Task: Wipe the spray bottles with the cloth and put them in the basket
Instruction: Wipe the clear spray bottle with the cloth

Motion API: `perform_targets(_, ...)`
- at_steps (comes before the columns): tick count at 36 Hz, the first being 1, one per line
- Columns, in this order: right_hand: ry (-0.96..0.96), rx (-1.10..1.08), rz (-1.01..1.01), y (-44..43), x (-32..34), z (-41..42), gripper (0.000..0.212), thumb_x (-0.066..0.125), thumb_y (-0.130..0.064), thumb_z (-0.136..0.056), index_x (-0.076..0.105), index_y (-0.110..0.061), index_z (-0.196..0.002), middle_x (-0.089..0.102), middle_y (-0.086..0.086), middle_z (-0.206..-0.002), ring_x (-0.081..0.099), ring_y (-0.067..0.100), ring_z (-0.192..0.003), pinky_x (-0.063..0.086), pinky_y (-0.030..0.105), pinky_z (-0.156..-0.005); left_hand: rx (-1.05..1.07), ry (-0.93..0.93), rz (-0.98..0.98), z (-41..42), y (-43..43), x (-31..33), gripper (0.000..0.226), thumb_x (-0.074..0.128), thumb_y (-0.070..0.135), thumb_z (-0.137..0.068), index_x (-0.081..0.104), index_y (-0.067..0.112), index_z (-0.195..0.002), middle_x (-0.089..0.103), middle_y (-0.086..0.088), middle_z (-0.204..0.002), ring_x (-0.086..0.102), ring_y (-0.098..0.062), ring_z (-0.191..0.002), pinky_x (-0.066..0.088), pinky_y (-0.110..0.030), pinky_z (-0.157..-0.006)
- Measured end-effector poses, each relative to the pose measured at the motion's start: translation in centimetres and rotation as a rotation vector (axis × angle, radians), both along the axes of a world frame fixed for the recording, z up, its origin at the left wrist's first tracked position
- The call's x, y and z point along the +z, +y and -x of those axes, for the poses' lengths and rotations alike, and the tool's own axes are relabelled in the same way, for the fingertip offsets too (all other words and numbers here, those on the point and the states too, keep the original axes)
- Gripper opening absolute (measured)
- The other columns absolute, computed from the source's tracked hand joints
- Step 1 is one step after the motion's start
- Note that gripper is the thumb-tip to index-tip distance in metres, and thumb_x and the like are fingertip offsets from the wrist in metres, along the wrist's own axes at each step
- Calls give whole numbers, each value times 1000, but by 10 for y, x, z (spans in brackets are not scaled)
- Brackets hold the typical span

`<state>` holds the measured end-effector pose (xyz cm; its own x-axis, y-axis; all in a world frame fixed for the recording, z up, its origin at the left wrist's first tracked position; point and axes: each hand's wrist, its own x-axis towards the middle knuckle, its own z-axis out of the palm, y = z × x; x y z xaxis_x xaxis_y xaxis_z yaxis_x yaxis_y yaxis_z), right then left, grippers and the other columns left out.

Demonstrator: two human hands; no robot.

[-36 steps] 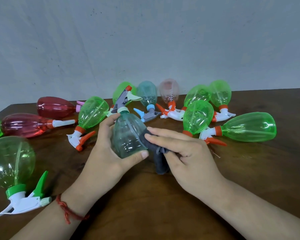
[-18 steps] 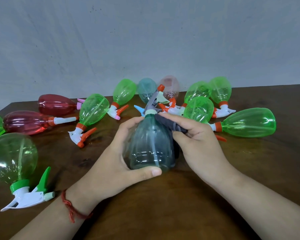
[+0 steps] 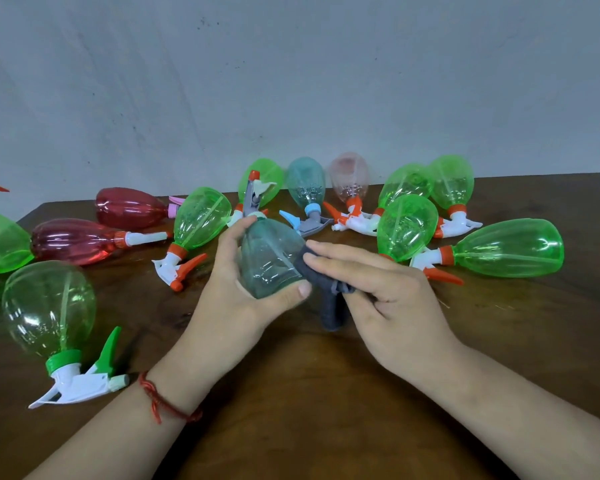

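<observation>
Cloth (image 3: 321, 275) now lower on right flank of teal bottle (image 3: 271, 261), off its neck; left hand (image 3: 229, 299) wraps bottle, right hand (image 3: 388, 299) pinches cloth against it. Risk: slick plastic slips from grip, knocks green bottles (image 3: 407, 226) just behind; basket unseen

Grey wall (image 3: 291, 81), brown wooden table (image 3: 309, 393)
</observation>
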<state>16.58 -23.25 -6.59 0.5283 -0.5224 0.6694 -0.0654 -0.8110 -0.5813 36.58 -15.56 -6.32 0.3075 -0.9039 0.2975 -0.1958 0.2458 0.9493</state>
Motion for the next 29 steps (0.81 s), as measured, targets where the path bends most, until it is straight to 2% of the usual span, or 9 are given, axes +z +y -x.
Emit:
perform_targets(3, 1, -16, -27, -3, -2, 0, 68, 53, 26, -87, 74, -19, -133, 65, -13, -144, 59, 2, -134, 45, 19, -112, -59, 65, -23, 0, 1, -1, 107, 102, 16, -70, 39, 35, -154, 70, 7, -137, 70, -18, -127, 58, -31, -102)
perform_targets(5, -1, -22, -54, -4, -3, 0, 65, 54, 25, -90, 74, -19, -133, 65, -14, -142, 57, 1, -136, 44, 18, -112, -118, 205, -48, -1, 0, 3, 96, 93, 32, -74, 42, 34, -155, 70, 4, -140, 68, -20, -130, 57, -39, -105)
perform_targets(8, -10, -26, -88, -6, -4, -1, 61, 54, 22, -94, 74, -20, -132, 66, -14, -142, 57, 1, -136, 43, 18, -113, -102, 431, -53, -6, -4, 8, 74, 85, 40, -84, 52, 26, -148, 75, 1, -131, 73, -24, -122, 62, -40, -92)
perform_targets(11, -28, -29, -114, -8, -3, 0, 58, 54, 19, -96, 73, -22, -132, 66, -14, -141, 57, 2, -136, 43, 21, -115, -110, 414, -62, -9, -1, 11, 59, 68, 29, -93, 51, 27, -150, 75, -3, -131, 73, -27, -121, 59, -44, -95)
perform_targets(15, -44, -4, -149, -7, -4, -1, 56, 54, 17, -98, 73, -23, -132, 67, -15, -140, 58, 3, -136, 44, 25, -116, -154, 422, -75, -12, 4, 14, 65, 72, 28, -91, 49, 33, -152, 71, -7, -140, 68, -32, -130, 55, -47, -102)
perform_targets(19, -47, -17, -156, -4, -2, -4, 58, 54, 19, -96, 74, -23, -130, 68, -16, -139, 57, 2, -136, 42, 22, -116, -159, 393, -103, -9, 4, 13, 68, 80, 24, -87, 52, 33, -149, 70, -14, -138, 70, -35, -126, 59, -44, -96)
perform_targets(22, -6, -49, -68, 2, -1, -6, 61, 53, 22, -92, 74, -19, -133, 65, -12, -143, 56, 1, -137, 43, 20, -114, -104, 439, -86, -4, 3, 13, 66, 78, 21, -87, 55, 31, -148, 71, -15, -135, 72, -33, -123, 62, -41, -92)
perform_targets(26, 92, -44, 145, 10, 2, -11, 61, 49, 14, -93, 70, -20, -139, 58, -9, -153, 49, 7, -146, 39, 23, -119, -39, 478, -67, -4, 1, 16, 60, 83, 25, -93, 56, 33, -147, 71, -14, -136, 71, -36, -125, 58, -56, -101)
perform_targets(29, 203, 34, 321, 12, 1, -14, 57, 52, 13, -95, 70, -18, -139, 54, -4, -157, 39, 15, -154, 37, 27, -123, -9, 501, -68, -5, 1, 18, 59, 78, 32, -92, 56, 36, -147, 73, -11, -135, 72, -32, -122, 58, -52, -97)
